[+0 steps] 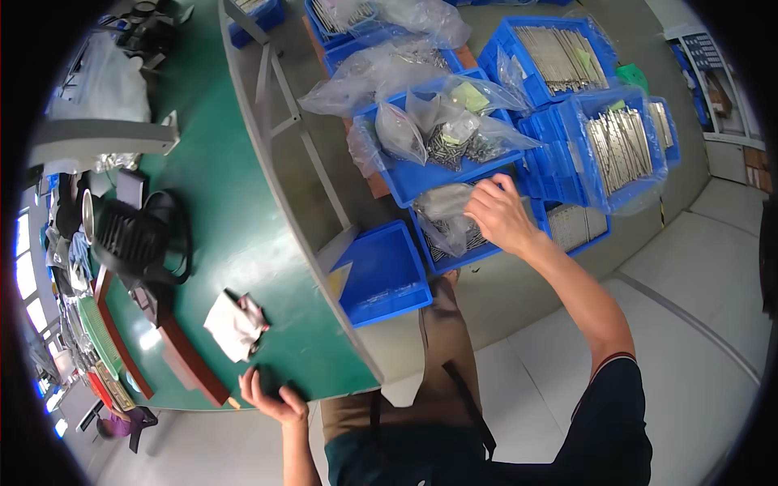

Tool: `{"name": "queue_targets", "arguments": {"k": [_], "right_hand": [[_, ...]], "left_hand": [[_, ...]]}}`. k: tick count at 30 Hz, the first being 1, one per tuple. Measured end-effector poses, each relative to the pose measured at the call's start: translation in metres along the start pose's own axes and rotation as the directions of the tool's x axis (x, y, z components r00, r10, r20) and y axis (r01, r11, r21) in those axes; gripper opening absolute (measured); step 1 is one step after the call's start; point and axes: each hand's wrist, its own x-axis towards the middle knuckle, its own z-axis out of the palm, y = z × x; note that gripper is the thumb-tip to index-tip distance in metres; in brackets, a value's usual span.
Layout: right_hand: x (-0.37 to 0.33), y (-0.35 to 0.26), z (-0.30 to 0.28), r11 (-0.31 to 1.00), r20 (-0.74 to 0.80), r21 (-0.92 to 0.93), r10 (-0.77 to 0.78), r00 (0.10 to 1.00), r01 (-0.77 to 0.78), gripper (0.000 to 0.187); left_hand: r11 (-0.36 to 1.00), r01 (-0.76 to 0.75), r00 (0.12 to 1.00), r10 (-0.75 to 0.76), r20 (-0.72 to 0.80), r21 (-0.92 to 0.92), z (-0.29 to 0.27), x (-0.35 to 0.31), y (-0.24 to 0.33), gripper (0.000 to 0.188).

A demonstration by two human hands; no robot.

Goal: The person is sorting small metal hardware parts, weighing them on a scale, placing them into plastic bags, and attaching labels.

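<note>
Right hand (498,215) pinches clear plastic bag of metal parts (450,215) in blue plastic bin (454,261), best lifted slowly; left hand (271,397) open, braced on green table edge (324,381)

clear plastic bags of metal parts (442,134) in blue bins (421,182), yellow-green labels (470,95)

Factory assembly workshop: green-topped bench (235,202) on a grey metal frame, stacked blue plastic bins (389,275) on the floor holding bagged screws (450,146) and bundles of metal rods (620,146), clear plastic bags (373,73) all over, black fan (134,239) and clutter along the bench, pale tiled floor (689,340)
</note>
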Motion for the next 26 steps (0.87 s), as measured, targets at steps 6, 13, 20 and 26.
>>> {"name": "queue_targets", "arguments": {"k": [6,13,20,26], "right_hand": [[0.013,0.059,0.098,0.992,0.032,0.051,-0.117,0.993,0.115,0.007],[0.029,0.089,0.176,0.991,0.135,0.018,-0.130,0.982,0.129,0.002],[0.033,0.088,0.221,0.995,0.170,-0.012,0.103,0.980,-0.103,0.014],[0.057,0.057,0.213,0.968,0.306,-0.021,0.243,0.921,-0.248,0.025]], "left_hand": [[0.983,0.027,0.999,-0.031,0.016,0.182,0.005,-0.002,0.004,0.049],[0.975,0.059,0.996,-0.070,0.046,0.213,0.004,-0.004,0.005,0.052],[0.976,0.076,0.995,-0.088,0.054,0.202,0.008,-0.002,0.009,0.051],[0.983,0.085,0.990,-0.102,0.102,0.161,-0.004,-0.004,0.003,0.050]]}}
